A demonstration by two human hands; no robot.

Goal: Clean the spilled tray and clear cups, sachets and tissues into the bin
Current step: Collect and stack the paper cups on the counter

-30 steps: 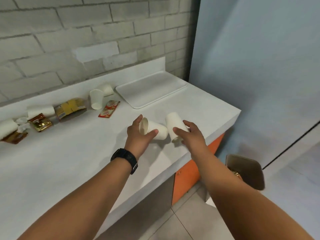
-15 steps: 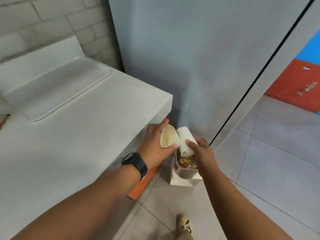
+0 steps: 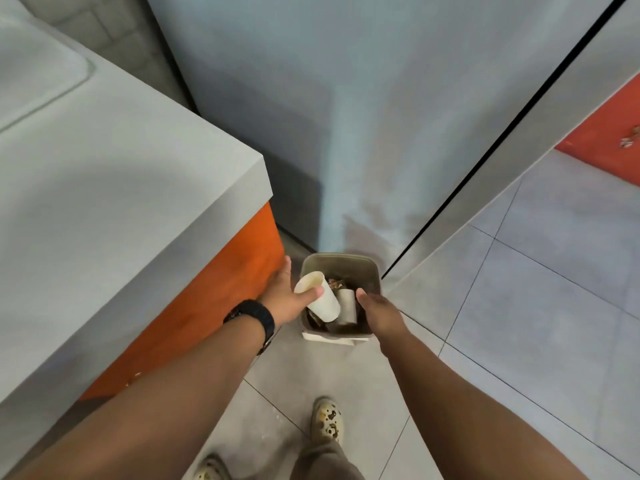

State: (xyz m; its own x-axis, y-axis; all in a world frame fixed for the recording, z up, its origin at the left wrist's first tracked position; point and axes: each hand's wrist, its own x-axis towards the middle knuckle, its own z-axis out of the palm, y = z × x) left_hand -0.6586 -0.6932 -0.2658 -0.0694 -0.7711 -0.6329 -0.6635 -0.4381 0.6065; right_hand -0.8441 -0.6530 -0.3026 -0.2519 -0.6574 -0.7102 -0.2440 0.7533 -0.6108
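The step in hand looks like dropping cups into the bin. The left hand holds a white paper cup on its side, right over the bin's near left part. The cup touches the thumb and fingers. Another cup lies inside the bin, just beside the right hand. That hand holds nothing and its fingers look loose above the bin. Next, I think the left hand needs to let go so the cup falls in. The bin stands on the floor by the tabletop.
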